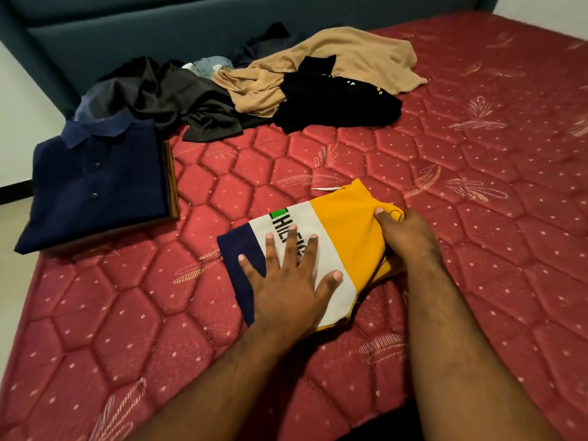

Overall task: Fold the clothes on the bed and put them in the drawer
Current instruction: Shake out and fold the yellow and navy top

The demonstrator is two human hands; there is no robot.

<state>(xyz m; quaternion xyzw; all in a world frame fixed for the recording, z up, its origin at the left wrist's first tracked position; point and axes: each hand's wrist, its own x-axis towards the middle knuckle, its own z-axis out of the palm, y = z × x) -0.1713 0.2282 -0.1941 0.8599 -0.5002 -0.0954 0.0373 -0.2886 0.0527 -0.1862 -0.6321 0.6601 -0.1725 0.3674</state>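
Observation:
A folded shirt in yellow, white and navy bands lies on the red mattress in front of me. My left hand presses flat on its white and navy part with fingers spread. My right hand grips the yellow edge at the shirt's right side, thumb on top and fingers tucked under the fabric. A folded navy polo rests on a small stack at the left edge of the bed. Unfolded clothes lie at the back: a dark grey garment, a tan one and a black one.
A dark blue padded headboard runs behind the clothes pile. Pale floor shows past the bed's left edge. No drawer is in view.

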